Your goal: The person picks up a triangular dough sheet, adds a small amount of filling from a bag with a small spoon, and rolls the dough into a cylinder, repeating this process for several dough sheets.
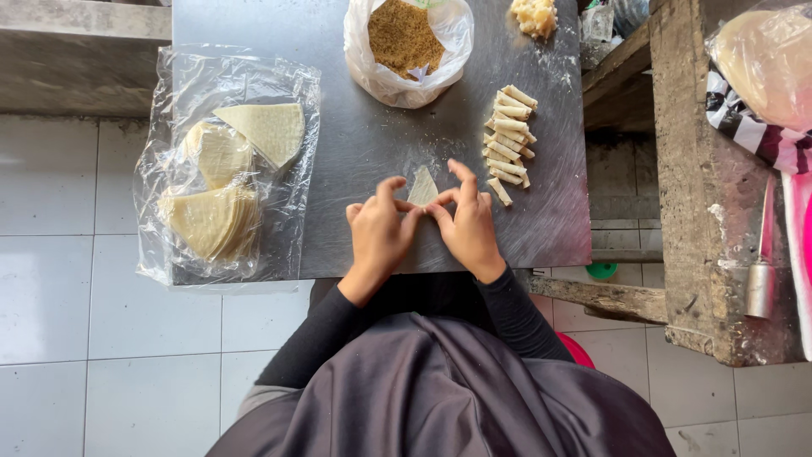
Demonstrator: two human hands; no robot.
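Both hands meet at the centre of the frame, fingertips pinched on a pale triangular pastry wrapper (422, 187) lying on the metal table (364, 152). The left hand (379, 235) holds its lower left edge with thumb and fingers closed; the right hand (468, 224) holds the lower right edge the same way, its index finger raised. The wrapper's long axis runs up the frame, and its tip points away from the person toward the top edge.

Just right of the hands, a column of finished rolls (509, 133) lies stacked, each tilted. At upper centre stands an open plastic bag of brown crumbly filling (403, 38). At left, quarter-cut wrapper stacks (227, 173) rest on clear plastic.
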